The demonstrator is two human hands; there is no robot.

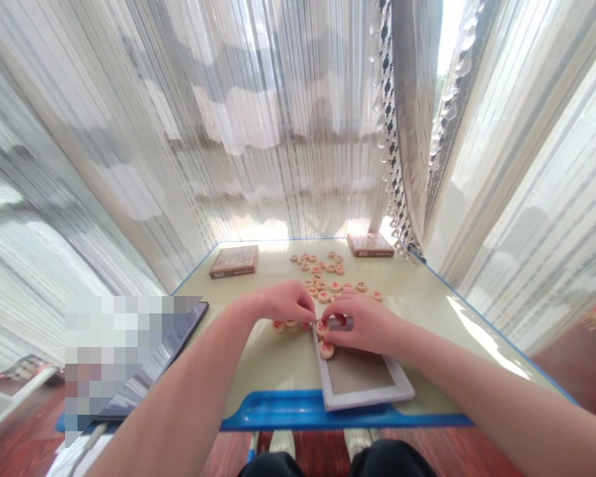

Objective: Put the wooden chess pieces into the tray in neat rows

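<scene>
Blue rim (308, 412) up front, smooth and plasticky-looking, with a shallow, pale rectangular tray (398, 389) overlapping it. Two chunky round discs (326, 350), cream with red markings, sit along its left side. Right hand (365, 323) is curled, fingertips at the farther one, can't tell if it's gripping. Left hand (287, 301) is bunched by the tray's far-left corner, contents hidden. Loose pieces (335, 287) scatter beyond, then flat boxes (234, 258), then sheer stripy curtains (278, 172).

Round pcs (326, 351) look smooth wood, table rim (278, 409) glossy plast.
</scene>
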